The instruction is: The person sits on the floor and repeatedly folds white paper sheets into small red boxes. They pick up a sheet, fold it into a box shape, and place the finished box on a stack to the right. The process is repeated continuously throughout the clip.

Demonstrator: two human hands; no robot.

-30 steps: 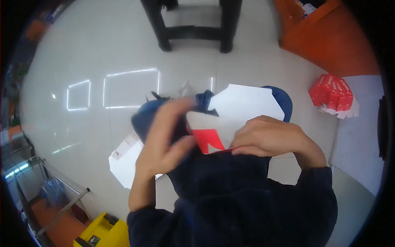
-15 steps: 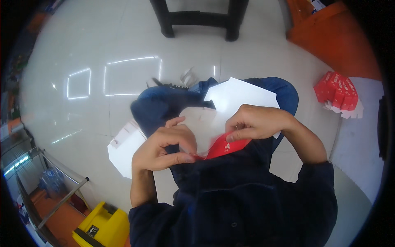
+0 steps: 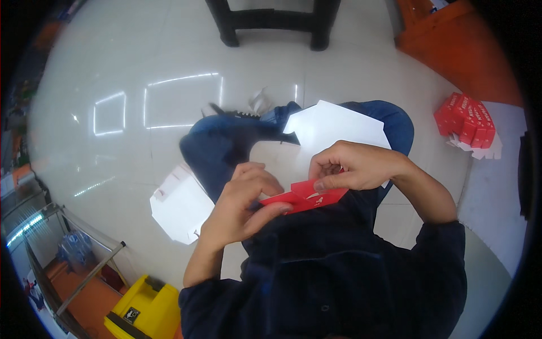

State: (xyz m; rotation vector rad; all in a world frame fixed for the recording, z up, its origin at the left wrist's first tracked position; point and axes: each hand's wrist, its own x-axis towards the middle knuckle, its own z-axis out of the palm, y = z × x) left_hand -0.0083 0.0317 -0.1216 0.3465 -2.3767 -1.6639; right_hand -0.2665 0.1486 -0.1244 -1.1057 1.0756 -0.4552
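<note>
I hold a flat red cardboard box blank with white print (image 3: 305, 196) over my lap, just above my dark blue shirt (image 3: 333, 277); my left hand (image 3: 243, 206) closes on the blank's left end, thumb underneath and fingers curled over the top, pinching the card; my right hand (image 3: 355, 165) grips the blank's upper right edge, fingers pressed together along the fold and thumb tucked behind, so both hands are clamped on the same piece. Just beyond the blank, resting on my blue-jeaned right knee (image 3: 398, 127), lies a flat white cardboard sheet with angled corners (image 3: 333, 127), partly under my right hand; left of the blank, on the glossy pale tiled floor (image 3: 141, 73), lies another white cut cardboard piece (image 3: 180, 206), well apart from my left hand. Far to the right of the blank sits a stack of folded red cartons (image 3: 466, 121) on a white surface; well beyond the blank stand the dark legs of a stool (image 3: 271, 22); below and left of the blank, near my left elbow, is a yellow plastic case (image 3: 144, 311).
</note>
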